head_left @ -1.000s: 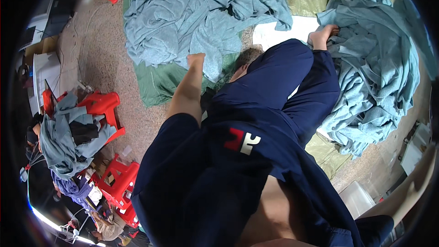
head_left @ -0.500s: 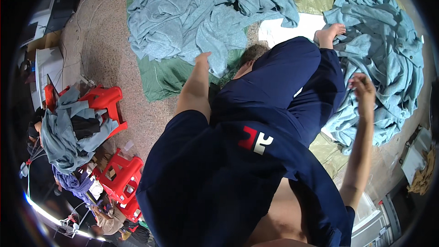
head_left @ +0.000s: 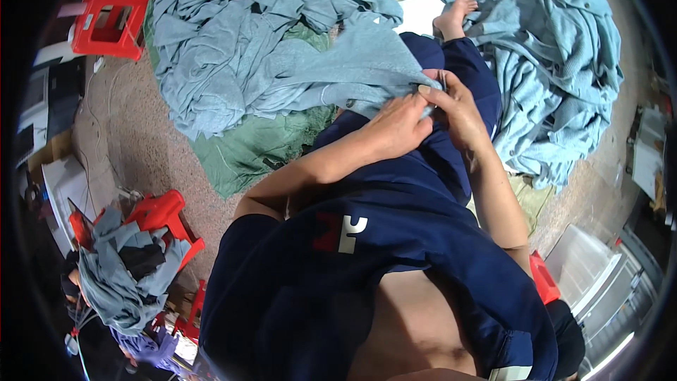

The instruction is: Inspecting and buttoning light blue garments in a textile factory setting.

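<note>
Both hands on blue-grey garment

Left hand [head_left: 403, 127] and right hand [head_left: 462, 109] close together above navy trousers [head_left: 481, 81], both gripping the bunched end of the blue-grey garment [head_left: 352, 56]; exact fingertip hold partly hidden. Garment stretches from the hands to the left-side pile of blue-grey clothes [head_left: 233, 35], which lies over a green sheet [head_left: 247, 144]. Second clothes pile [head_left: 557, 77] on the right, bare foot [head_left: 457, 17] just beside it. Farther off, upper left: red stool [head_left: 127, 37].
</note>
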Demonstrator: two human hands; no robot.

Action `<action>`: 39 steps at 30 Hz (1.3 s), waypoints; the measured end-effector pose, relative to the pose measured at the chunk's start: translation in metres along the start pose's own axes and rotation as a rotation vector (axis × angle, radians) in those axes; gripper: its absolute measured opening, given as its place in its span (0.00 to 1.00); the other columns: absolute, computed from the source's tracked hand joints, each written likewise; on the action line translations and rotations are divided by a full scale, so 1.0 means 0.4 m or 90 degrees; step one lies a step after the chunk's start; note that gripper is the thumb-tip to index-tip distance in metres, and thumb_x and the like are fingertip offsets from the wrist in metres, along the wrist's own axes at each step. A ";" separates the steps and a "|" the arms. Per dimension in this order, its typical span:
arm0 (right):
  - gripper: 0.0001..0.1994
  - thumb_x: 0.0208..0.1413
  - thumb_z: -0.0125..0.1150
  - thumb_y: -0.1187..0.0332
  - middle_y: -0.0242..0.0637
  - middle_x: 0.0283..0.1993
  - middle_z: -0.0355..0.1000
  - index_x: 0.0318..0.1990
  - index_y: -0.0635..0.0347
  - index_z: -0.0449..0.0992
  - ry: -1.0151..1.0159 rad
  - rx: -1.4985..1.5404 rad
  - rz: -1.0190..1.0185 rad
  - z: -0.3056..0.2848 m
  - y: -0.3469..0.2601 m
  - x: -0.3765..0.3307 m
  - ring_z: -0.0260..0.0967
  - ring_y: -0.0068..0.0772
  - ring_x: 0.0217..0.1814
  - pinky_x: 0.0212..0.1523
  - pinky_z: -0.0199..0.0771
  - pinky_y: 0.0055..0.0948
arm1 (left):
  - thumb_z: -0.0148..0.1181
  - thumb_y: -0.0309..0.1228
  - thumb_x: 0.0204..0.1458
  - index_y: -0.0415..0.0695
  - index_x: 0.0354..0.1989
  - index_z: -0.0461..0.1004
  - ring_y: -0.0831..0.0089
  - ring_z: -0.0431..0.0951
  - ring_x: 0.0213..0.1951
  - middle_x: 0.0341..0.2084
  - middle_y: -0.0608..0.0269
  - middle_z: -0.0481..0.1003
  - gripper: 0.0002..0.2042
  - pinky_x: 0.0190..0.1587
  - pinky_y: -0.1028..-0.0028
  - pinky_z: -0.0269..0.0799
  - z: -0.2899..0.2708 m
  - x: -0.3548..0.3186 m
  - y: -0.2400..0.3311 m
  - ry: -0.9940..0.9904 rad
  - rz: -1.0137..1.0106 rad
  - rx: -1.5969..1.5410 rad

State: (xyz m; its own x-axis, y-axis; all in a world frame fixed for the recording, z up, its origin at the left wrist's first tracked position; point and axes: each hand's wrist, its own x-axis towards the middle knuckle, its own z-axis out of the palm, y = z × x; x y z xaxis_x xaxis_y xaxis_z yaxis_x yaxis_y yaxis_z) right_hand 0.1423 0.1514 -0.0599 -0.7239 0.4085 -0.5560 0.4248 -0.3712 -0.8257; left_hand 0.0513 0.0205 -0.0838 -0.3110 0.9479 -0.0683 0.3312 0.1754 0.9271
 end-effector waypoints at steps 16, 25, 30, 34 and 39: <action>0.13 0.53 0.50 0.74 0.46 0.43 0.72 0.47 0.64 0.68 0.123 0.396 -0.288 -0.399 -0.108 -0.410 0.73 0.43 0.46 0.51 0.72 0.36 | 0.65 0.37 0.45 0.43 0.46 0.73 0.56 0.75 0.45 0.39 0.57 0.75 0.20 0.48 0.62 0.68 -0.218 -0.048 -0.340 -0.028 0.000 0.285; 0.17 0.49 0.53 0.72 0.50 0.39 0.74 0.48 0.70 0.70 0.311 0.327 -0.282 -0.465 -0.045 -0.607 0.75 0.39 0.39 0.45 0.75 0.29 | 0.59 0.25 0.46 0.38 0.60 0.59 0.48 0.62 0.58 0.56 0.44 0.62 0.29 0.62 0.61 0.58 -0.123 0.104 -0.339 0.199 0.134 0.255; 0.19 0.49 0.56 0.70 0.45 0.40 0.76 0.49 0.67 0.72 0.377 0.388 -0.180 -0.462 0.092 -0.539 0.77 0.36 0.39 0.44 0.78 0.30 | 0.54 0.21 0.43 0.44 0.54 0.71 0.53 0.69 0.55 0.49 0.50 0.72 0.24 0.61 0.61 0.60 -0.114 0.267 -0.371 0.073 0.143 0.234; 0.18 0.52 0.57 0.69 0.45 0.44 0.76 0.50 0.67 0.72 0.273 0.472 -0.163 -0.464 0.195 -0.500 0.75 0.37 0.44 0.50 0.75 0.34 | 0.60 0.28 0.44 0.36 0.46 0.74 0.64 0.78 0.41 0.36 0.54 0.80 0.18 0.46 0.71 0.69 -0.204 0.316 -0.376 -0.062 0.063 0.204; 0.16 0.52 0.57 0.73 0.46 0.42 0.77 0.48 0.70 0.73 0.218 0.523 -0.143 -0.410 0.255 -0.449 0.77 0.35 0.40 0.45 0.78 0.30 | 0.63 0.33 0.40 0.36 0.45 0.75 0.70 0.74 0.41 0.36 0.61 0.78 0.22 0.48 0.74 0.66 -0.401 0.258 -0.281 -0.049 -0.142 0.056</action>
State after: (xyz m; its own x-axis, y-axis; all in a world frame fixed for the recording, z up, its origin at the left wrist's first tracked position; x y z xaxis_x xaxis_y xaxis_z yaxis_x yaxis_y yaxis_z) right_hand 0.4049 0.1767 -0.0598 -0.4869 0.7183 -0.4969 -0.3204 -0.6762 -0.6635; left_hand -0.1610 0.0560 -0.1357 -0.3174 0.8999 -0.2991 0.3396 0.4024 0.8501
